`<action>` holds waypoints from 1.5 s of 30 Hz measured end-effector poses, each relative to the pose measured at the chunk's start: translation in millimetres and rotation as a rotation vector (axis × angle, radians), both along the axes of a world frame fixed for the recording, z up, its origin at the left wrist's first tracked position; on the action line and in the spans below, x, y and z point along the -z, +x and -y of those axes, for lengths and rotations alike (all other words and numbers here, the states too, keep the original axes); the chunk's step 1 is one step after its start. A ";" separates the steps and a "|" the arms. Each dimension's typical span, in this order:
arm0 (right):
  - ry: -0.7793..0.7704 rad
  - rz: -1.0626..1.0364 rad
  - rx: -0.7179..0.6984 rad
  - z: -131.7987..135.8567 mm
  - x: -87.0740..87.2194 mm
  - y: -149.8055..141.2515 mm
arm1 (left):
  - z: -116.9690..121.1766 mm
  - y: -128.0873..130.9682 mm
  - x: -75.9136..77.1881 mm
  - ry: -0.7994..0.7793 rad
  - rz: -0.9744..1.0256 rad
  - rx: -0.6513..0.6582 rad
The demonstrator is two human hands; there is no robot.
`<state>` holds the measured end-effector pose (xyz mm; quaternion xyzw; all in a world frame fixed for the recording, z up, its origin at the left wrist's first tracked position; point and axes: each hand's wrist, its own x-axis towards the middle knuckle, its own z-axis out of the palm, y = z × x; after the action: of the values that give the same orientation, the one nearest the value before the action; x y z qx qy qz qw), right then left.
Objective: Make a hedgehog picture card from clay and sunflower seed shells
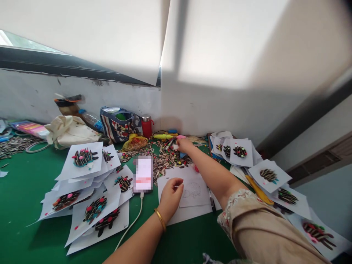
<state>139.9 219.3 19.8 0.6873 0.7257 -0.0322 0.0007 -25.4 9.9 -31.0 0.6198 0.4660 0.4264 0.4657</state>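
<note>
My left hand (169,196), with a gold bangle at the wrist, rests over a white sheet (178,216). Its fingers are curled in toward the thumb; whatever they hold, if anything, is hidden. Beside it on a smaller paper (203,201) shows a faint pencil drawing (191,190) of a rounded, spiky animal. My right arm stretches to the back of the table, where my right hand (185,146) has its fingers closed at the seed pile (165,163). A pink item (180,137) and something whitish lie at its fingertips. What it grips is too small to name.
Paper cards with seed-made animals are stacked left (85,172) and right (272,172). A phone (143,174) on a white cable stands near the sheet, a black pen (211,200) to its right. Behind are a striped bag (118,124), red flask (146,126) and yellow-handled tool (258,189).
</note>
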 end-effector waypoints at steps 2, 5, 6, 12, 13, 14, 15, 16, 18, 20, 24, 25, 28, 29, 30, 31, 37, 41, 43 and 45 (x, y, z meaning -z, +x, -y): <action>-0.005 0.007 0.005 0.8 -0.2 -0.2 | -0.2 0.1 0.8 0.006 -0.002 -0.001; 0.005 0.014 0.003 3.0 -1.1 0.0 | -0.3 0.2 0.9 0.009 -0.005 0.003; 0.018 0.011 -0.004 4.5 -1.7 0.0 | -0.3 0.2 0.7 0.010 -0.006 0.003; 0.190 -0.040 -0.078 25.4 -13.7 -3.5 | -1.6 -0.4 0.4 0.039 -0.003 -0.008; 0.234 -0.049 -0.087 30.2 -17.6 -3.5 | -2.1 -0.7 0.9 0.043 -0.001 -0.009; 0.276 -0.059 -0.094 35.3 -21.8 -3.0 | -2.6 -0.9 1.6 0.044 0.002 -0.006; 0.311 -0.068 -0.097 41.0 -25.9 -2.0 | -3.1 -1.1 2.3 0.044 0.006 -0.003; 0.339 -0.074 -0.095 47.4 -29.7 -0.5 | -3.4 -1.3 2.9 0.043 0.012 0.001; 0.374 -0.102 -0.103 64.4 -34.9 3.1 | -3.3 -1.7 3.3 0.044 0.037 0.009; 0.387 -0.182 -0.173 89.1 -35.3 6.2 | -2.1 -2.0 2.3 0.055 0.095 0.004; 0.236 -0.382 -0.422 159.9 -23.5 7.0 | 1.9 -2.3 -3.0 0.089 0.217 -0.096; 0.208 -0.419 -0.434 178.6 -19.8 6.3 | 2.7 -2.3 -4.4 0.095 0.215 -0.114; 0.127 -0.520 -0.391 223.7 -12.0 4.4 | 4.4 -2.2 -8.1 0.088 0.182 -0.039; 0.124 -0.544 -0.346 233.3 -10.8 4.2 | 4.9 -2.1 -9.2 0.073 0.181 0.004; 0.119 -0.568 -0.310 240.0 -10.2 4.4 | 5.4 -2.1 -10.5 0.052 0.184 0.040; 0.122 -0.590 -0.273 244.0 -10.0 4.8 | 5.9 -2.1 -12.0 0.026 0.187 0.063; 0.322 -0.651 -0.310 239.1 -6.5 10.0 | 6.4 -3.5 -19.5 -0.105 0.215 0.088; 0.402 -0.697 -0.390 236.1 2.9 14.5 | 2.9 -4.2 -16.8 -0.101 0.150 0.082; 0.398 -0.733 -0.401 237.5 9.1 16.7 | 1.2 -4.2 -13.7 -0.086 0.114 0.088; 0.395 -0.749 -0.406 240.1 14.6 18.3 | 0.3 -4.1 -11.2 -0.077 0.087 0.104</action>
<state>158.2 -20.8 5.3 0.4594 0.7880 -0.1383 -0.3858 -29.5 9.6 -19.7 0.6055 0.4286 0.4100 0.5307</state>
